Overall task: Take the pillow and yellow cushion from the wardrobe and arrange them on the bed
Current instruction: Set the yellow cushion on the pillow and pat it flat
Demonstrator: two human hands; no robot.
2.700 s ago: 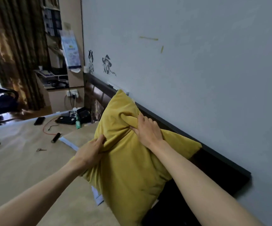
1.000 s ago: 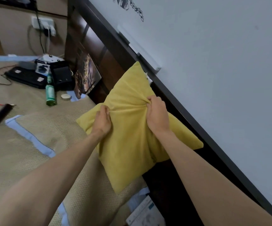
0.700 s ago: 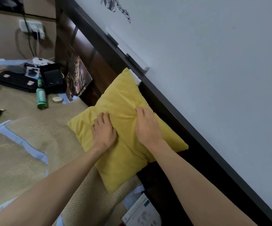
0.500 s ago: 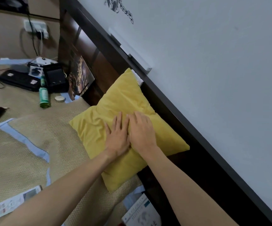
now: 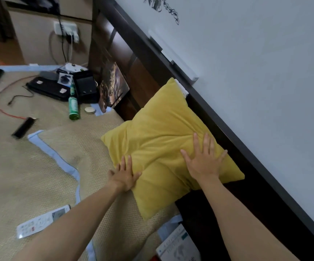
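Left hand: our left hand (image 5: 124, 174) lies flat and open, fingers together, pressing the yellow cushion (image 5: 163, 144) at its 8 o'clock edge; it grips nothing.
Right hand: our right hand (image 5: 203, 159) is spread wide, palm down at the cushion's 4 o'clock side, also holding nothing.
What changed: half a second ago both palms sat side by side at the centre; now we have slid them apart, and the pinched folds from a second ago are gone.
Yellow cushion: propped on the woven mat (image 5: 73, 147), its top corner leaning on the dark headboard (image 5: 143, 72).
Meaning: we judge the cushion placed and nearly smoothed.
Pillow: we cannot make one out here.
Surroundings: remote (image 5: 43, 221) at 7 o'clock of the cushion, green bottle (image 5: 74, 106) at 10 o'clock.
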